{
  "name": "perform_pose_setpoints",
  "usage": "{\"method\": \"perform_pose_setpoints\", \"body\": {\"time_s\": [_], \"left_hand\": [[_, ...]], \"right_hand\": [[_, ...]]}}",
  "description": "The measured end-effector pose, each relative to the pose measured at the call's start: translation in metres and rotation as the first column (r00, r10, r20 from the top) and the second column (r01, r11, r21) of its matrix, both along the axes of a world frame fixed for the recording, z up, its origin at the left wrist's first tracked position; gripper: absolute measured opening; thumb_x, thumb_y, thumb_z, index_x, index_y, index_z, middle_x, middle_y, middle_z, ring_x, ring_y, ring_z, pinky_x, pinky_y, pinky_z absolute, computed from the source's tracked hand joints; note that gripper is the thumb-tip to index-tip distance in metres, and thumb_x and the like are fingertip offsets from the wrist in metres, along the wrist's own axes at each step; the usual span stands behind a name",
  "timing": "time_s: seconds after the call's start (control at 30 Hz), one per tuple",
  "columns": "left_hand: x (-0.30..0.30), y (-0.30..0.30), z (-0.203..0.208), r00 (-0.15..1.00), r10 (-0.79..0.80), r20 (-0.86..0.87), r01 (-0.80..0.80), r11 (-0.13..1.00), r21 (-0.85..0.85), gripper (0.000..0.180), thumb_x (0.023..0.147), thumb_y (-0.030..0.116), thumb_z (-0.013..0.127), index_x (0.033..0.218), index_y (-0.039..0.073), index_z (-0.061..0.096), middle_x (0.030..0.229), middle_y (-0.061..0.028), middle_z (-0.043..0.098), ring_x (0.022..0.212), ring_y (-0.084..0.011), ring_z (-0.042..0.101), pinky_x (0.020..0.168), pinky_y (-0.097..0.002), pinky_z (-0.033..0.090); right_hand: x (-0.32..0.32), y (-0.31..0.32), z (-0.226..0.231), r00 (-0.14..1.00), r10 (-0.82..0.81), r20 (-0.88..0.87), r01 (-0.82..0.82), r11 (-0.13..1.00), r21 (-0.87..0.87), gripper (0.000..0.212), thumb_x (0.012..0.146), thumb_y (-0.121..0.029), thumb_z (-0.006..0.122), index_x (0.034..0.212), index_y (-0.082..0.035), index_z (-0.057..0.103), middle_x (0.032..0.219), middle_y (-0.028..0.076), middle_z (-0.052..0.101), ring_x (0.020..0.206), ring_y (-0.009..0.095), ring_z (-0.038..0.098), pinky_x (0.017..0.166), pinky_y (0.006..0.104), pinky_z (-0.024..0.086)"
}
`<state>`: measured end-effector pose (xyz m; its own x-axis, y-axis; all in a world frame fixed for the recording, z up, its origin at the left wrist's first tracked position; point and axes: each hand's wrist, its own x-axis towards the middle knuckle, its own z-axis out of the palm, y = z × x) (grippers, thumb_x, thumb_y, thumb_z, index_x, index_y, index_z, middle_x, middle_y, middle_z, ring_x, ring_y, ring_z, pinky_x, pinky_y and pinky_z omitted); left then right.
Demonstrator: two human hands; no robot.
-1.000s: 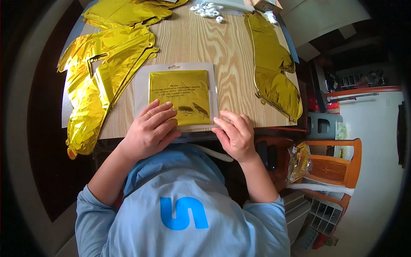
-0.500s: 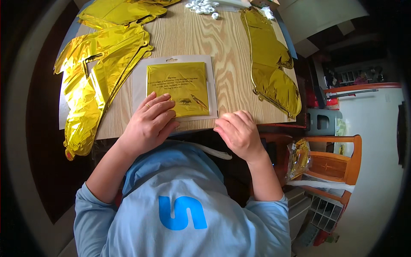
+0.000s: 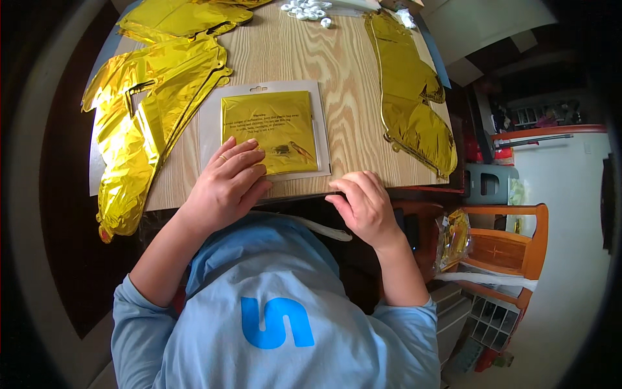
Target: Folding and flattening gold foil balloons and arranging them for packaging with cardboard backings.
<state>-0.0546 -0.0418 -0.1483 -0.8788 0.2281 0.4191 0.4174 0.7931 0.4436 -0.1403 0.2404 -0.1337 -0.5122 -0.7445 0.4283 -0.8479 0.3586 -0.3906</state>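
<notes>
A clear plastic bag (image 3: 211, 129) with a hang hole at its top lies flat by the table's near edge. Inside it is a folded gold foil balloon (image 3: 265, 123), seen under dark print. My left hand (image 3: 232, 178) rests with its fingers laid out over the bag's lower left part. Just off the bag's lower right corner, my right hand (image 3: 361, 206) hovers at the table edge. Its fingers are curved, with a gap between thumb and forefinger and nothing visible between them.
Flat gold foil balloons (image 3: 162, 97) cover the table's left side, one overhanging the near edge. Another gold balloon (image 3: 411, 97) lies at the right. Small white rings (image 3: 306, 9) are heaped at the far edge. A wooden chair (image 3: 499, 249) holding a bagged gold item stands at the right.
The right hand's thumb has parted from its fingers, and the hand has shifted slightly right, away from the bag's corner. The bag has turned slightly; the left hand stays on it.
</notes>
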Motion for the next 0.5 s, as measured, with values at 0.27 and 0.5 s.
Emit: {"method": "perform_pose_setpoints", "body": {"time_s": [0.27,0.5], "left_hand": [[0.000,0.000,0.001,1.000,-0.003,0.000,0.003,1.000,-0.003,0.024,0.086,0.016,0.079,0.105,0.003,0.070,0.123,-0.0148,0.068,0.127,-0.0345,0.061,0.113,-0.0538,0.042],[0.000,-0.002,0.001,1.000,-0.012,0.010,0.012,1.000,0.005,0.026,0.084,0.016,0.080,0.105,0.004,0.071,0.123,-0.0147,0.068,0.128,-0.0347,0.060,0.113,-0.0535,0.042]], "right_hand": [[0.002,-0.003,-0.003,0.992,0.045,-0.121,-0.029,0.991,0.133,0.015,0.086,-0.011,0.072,0.090,-0.007,0.057,0.087,0.008,0.052,0.082,0.027,0.055,0.078,0.0390,0.046],[0.037,-0.011,0.019,0.924,0.290,0.249,-0.296,0.955,-0.014,0.021,0.076,-0.004,0.079,0.087,-0.007,0.061,0.092,0.009,0.059,0.089,0.029,0.060,0.088,0.0439,0.047]]}}
